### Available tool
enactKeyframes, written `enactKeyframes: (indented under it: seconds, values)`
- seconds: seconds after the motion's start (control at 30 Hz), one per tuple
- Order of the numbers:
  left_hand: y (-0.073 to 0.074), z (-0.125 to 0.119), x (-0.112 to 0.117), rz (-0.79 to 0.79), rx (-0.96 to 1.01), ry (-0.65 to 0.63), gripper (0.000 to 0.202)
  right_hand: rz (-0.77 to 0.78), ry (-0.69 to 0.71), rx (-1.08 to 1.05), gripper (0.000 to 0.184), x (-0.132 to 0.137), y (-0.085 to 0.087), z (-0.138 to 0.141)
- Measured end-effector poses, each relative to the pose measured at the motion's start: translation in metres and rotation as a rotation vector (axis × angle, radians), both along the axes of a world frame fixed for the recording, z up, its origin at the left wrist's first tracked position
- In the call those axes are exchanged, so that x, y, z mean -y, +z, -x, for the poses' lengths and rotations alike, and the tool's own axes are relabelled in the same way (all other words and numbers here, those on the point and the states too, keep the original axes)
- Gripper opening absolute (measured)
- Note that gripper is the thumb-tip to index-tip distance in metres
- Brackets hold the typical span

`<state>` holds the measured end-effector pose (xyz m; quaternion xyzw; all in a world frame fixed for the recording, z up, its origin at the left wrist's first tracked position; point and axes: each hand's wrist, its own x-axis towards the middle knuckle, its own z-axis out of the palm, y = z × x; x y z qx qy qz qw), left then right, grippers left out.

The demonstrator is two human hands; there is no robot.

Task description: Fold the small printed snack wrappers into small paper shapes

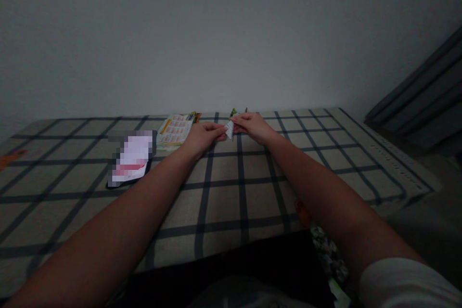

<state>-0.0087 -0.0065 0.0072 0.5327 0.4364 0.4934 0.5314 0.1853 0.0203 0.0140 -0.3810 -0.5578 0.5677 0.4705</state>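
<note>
Both arms reach far forward over a checked beige cloth (252,183). My left hand (205,135) and my right hand (252,126) meet near the far edge and pinch a small folded piece of white paper (229,130) between their fingertips. Each hand is closed on one side of that paper, just above the cloth. A bit of green and orange (234,112) shows behind my right hand; I cannot make out what it is.
A colourful printed leaflet (175,131) lies left of my hands. Farther left a white sheet on a dark pad (132,160) is blurred out. A plain wall (216,33) stands behind the surface. A dark slatted thing (426,101) leans at the right.
</note>
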Motion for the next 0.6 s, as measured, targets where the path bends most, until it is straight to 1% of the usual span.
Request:
enactKeyframes:
  seconds: [0.17,0.27,0.4,0.6]
  values:
    - [-0.0011,-0.0003,-0.0009,0.010,-0.012,0.002,0.027,-0.014,-0.041,0.017,0.010,0.0008,0.0021,0.0010]
    - [0.0000,-0.0001,-0.0002,0.021,-0.028,-0.003,0.025,-0.067,-0.073,0.086,0.012,0.0024,0.0026,0.0034]
    - [0.0014,0.0006,0.0012,0.017,-0.099,0.019,0.024,-0.116,-0.092,0.177,0.013,0.0050,0.0019,0.0070]
    - [-0.0039,0.0015,-0.0029,-0.063,-0.070,0.067,0.033,-0.084,-0.040,0.092,0.011,0.0075,0.0058,0.0038]
